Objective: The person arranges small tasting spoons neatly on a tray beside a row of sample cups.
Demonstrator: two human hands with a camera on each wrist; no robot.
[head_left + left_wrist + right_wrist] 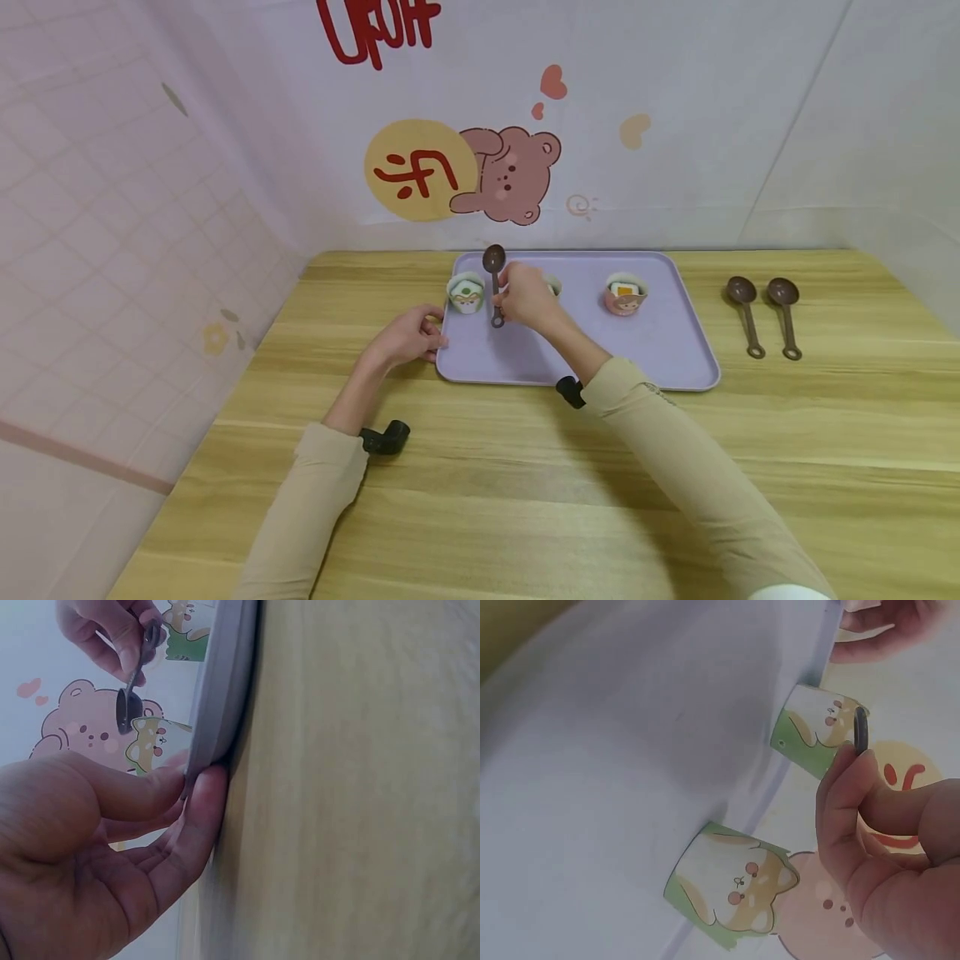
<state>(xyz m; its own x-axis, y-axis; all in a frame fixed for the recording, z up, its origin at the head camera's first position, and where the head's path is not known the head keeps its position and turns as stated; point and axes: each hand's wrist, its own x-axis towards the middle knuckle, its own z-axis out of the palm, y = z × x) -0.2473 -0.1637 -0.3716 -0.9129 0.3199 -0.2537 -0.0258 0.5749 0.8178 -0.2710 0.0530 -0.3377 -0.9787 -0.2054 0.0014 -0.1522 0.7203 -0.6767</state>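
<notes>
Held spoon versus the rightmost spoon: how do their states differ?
The held spoon is pinched in the right hand above the tray; the rightmost spoon lies on the table. The held spoon is near the leftmost cup; the rightmost spoon is beside another spoon. Both are brown with ring-ended handles.

Spoons (494,259) dark brown. Tray (585,360) plain lilac. Leftmost cup (467,303) green-white-tan, animal print; rightmost cup (621,304) pink, face print. Worktop (465,500) yellowish, wood-grained.

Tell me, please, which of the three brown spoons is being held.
The spoon in the right grip; the other two spoons lie on the table, right of the tray.
</notes>
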